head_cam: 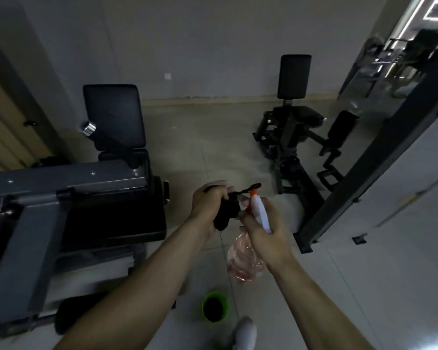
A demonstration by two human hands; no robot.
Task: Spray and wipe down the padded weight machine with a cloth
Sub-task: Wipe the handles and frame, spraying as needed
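My left grip (209,203) is clenched round a bunched black cloth (225,214). My right grip (263,236), just beside it, is wrapped round the neck of the spray bottle (258,213), whose white-and-orange head points away from me and whose clear pinkish body hangs under the wrist. The padded weight machine (61,178) sits apart to the left of the left grip, open floor (213,152) runs ahead to a second machine (291,137), a dark slanted post (377,157) hems the right side, and a green bucket (214,308) stands below both forearms.
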